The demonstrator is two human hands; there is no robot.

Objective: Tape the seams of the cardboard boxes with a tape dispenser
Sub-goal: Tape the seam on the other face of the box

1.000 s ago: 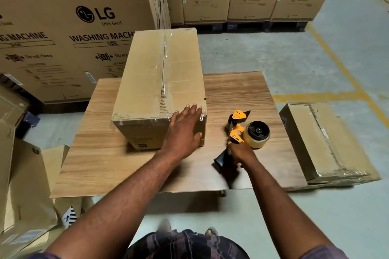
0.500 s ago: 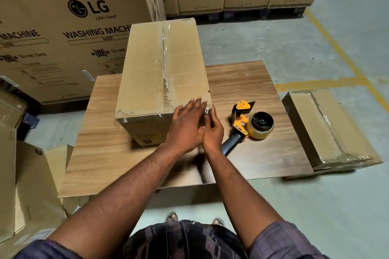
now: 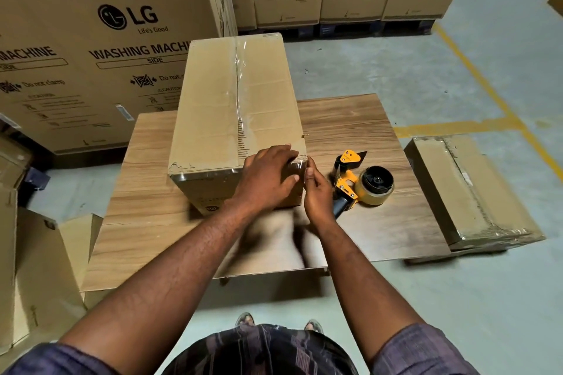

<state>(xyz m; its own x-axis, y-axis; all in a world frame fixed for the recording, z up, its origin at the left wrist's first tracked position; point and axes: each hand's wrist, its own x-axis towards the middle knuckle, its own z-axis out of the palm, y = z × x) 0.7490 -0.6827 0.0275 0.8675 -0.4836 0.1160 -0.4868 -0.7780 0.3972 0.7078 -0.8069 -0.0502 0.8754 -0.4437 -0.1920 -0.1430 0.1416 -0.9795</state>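
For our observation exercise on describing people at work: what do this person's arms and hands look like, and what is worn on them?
The left hand and right hand are bare: no gloves, and no watch, ring or band shows. Forearms are uncovered. The left sleeve and right sleeve stop near the elbows, of dull purple-grey cloth.

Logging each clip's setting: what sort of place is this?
Probably a warehouse or appliance storeroom: large washing-machine cartons stand in rows, the concrete floor carries yellow lines, and a box sits on a low wooden table beside a tape dispenser.
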